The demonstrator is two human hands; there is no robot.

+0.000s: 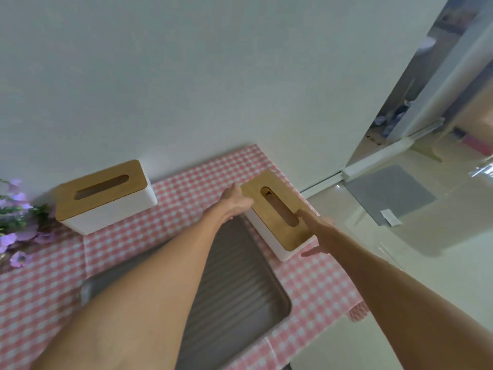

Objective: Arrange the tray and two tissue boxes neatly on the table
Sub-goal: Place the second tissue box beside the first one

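Pink-and-white checked cloth [186,188] covers the table, which stands against a pale wall [186,76]. On it lie a grey ridged tray [240,284] and two white tissue boxes with wooden lids.

One box, the far box [104,196], sits at the back left, close to the wall, its slot running roughly along the wall. No hand touches it. Purple flowers [16,222] lie at the left edge, just beside it.

The other, the near box [277,214], stands at the back right of the cloth, near the table's right edge, turned at an angle to the wall. Its left side is just beside the tray's far right corner; whether they touch I cannot tell.

Both hands are on this near box, one at each end. The left hand [236,201] reaches across the tray and presses against the box's far left corner, fingers mostly hidden behind the lid. The right hand [317,231] grips the near right end, with fingers laid on the lid beside the slot and the thumb below against the white side. So the box is clamped between the two hands, which stay well apart from each other.

The tray sits in the middle of the table, partly hidden beneath the left forearm. To the right, a glossy floor [400,263] shows beyond the table.
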